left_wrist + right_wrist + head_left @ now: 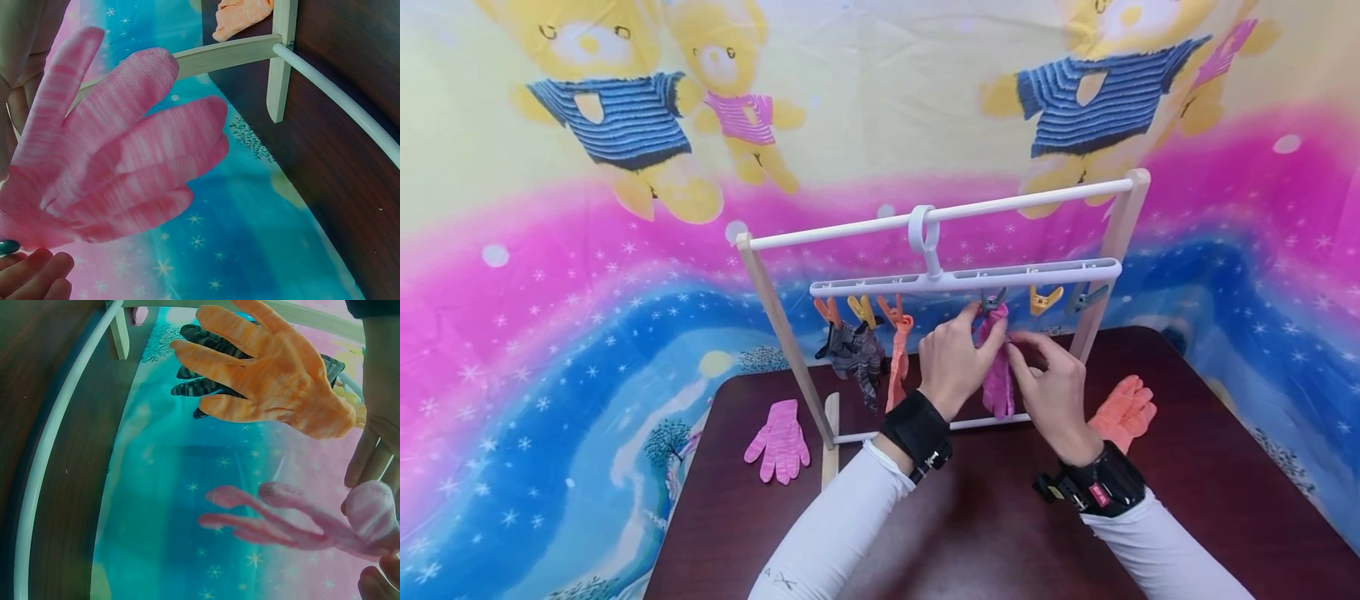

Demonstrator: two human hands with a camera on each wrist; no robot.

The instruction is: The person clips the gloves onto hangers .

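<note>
A pink striped glove [997, 379] hangs fingers down from a grey-green clip [992, 300] on a white hanger [962, 279]. My left hand [957, 358] holds its cuff just below the clip, thumb on the near side. From the right, my right hand [1051, 387] pinches the edge of the same glove between thumb and forefinger. The left wrist view shows the pink glove [131, 144] spread flat, with left-hand fingertips [37, 275] at the cuff. Left of my left hand, an orange glove [898, 367] and a dark grey patterned glove [859, 354] hang from clips.
The hanger hooks over the bar of a wooden rack [1120, 225] with a low white rod. A yellow clip [1043, 300] and a blue-grey clip [1086, 298] hang at its right end. On the dark table [955, 533] lie a pink glove [780, 442] and an orange glove [1126, 410].
</note>
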